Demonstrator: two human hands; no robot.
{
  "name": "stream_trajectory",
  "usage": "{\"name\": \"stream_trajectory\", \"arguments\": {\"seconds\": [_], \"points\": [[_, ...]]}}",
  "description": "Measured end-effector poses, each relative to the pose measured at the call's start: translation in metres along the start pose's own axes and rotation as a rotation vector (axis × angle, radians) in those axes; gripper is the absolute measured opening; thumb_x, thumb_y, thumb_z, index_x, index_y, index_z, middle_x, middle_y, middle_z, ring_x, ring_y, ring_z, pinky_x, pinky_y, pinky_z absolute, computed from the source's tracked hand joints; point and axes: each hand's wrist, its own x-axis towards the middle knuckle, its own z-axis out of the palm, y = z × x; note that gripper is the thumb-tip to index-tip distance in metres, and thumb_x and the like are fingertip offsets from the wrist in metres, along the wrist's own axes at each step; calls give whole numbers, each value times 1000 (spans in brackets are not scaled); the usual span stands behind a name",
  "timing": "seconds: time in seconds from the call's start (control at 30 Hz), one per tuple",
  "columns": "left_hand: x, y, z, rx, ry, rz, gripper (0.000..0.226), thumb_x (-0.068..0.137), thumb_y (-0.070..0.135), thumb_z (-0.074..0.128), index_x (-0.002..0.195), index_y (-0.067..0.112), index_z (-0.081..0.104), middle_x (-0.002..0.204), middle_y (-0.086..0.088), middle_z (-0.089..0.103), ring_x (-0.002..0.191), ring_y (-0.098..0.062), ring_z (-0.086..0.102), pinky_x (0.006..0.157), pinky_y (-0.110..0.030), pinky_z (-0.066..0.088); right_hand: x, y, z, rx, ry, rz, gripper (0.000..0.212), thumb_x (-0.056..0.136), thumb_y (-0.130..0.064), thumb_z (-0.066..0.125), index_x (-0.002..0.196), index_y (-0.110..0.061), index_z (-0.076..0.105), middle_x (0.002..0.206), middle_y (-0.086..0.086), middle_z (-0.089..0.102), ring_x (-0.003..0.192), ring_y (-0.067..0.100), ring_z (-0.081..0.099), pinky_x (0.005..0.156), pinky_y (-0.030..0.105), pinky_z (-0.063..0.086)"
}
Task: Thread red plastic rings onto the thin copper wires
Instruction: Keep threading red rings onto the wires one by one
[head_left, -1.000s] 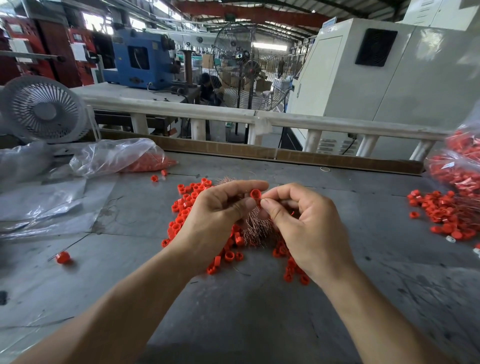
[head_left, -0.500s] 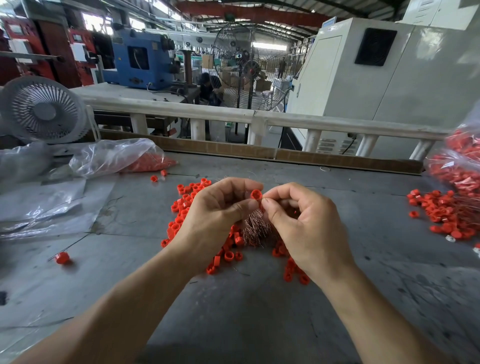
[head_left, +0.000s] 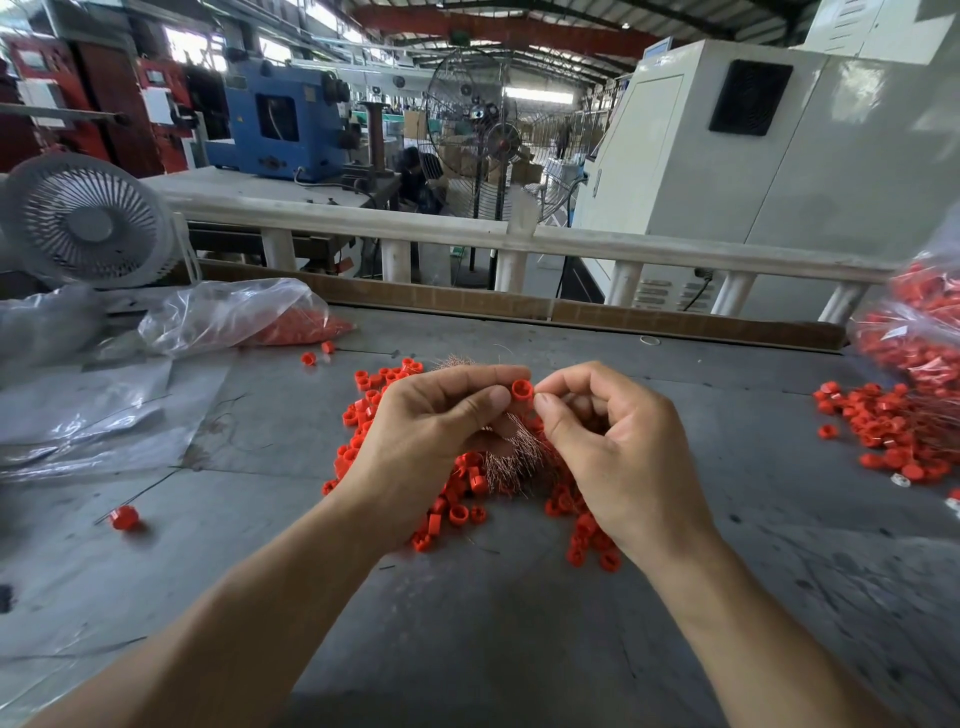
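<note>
My left hand (head_left: 436, 436) pinches one red plastic ring (head_left: 521, 389) between thumb and forefinger, above the middle of the grey table (head_left: 467, 623). My right hand (head_left: 613, 441) has its thumb and forefinger pinched together right beside the ring; a wire between them is too thin to make out. Below both hands lies a bundle of thin copper wires (head_left: 511, 457), surrounded by a heap of loose red rings (head_left: 457, 512).
A clear bag with red rings (head_left: 234, 317) lies at the back left beside a small white fan (head_left: 88, 228). More rings with wires (head_left: 893, 431) and a full bag (head_left: 919, 332) sit at the right. One ring on a wire (head_left: 124, 518) lies at the left.
Both hands have stayed in almost the same place. The right fingertips have drawn in closer to the ring held by the left hand.
</note>
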Motion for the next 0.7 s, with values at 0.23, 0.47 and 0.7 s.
{"name": "stream_trajectory", "arguments": {"seconds": [0.23, 0.47, 0.7], "points": [[1, 1, 0, -59, -14, -20, 24, 88, 18, 69, 108, 16, 81, 94, -10, 77, 80, -15, 70, 75, -30, 60, 0, -2, -1, 17, -13, -2, 13, 93, -14, 73, 84, -24, 73, 61, -4, 60, 57, 4, 52, 54, 19, 43], [2, 0, -1, -91, -17, -40, 25, 86, 19, 71, 108, 13, 80, 94, -11, 77, 80, -16, 71, 74, -29, 60, 1, -1, -1, 14, -18, -3, 13, 93, -15, 73, 84, -24, 72, 58, -9, 56, 56, 4, 50, 55, 19, 42], [1, 2, -1, -80, -27, -46, 26, 85, 19, 71, 109, 16, 80, 96, -10, 77, 82, -15, 71, 76, -30, 61, 0, -1, -1, 11, -6, 3, 13, 94, -17, 73, 86, -26, 73, 69, -4, 68, 64, 9, 63, 59, 20, 51]]}}
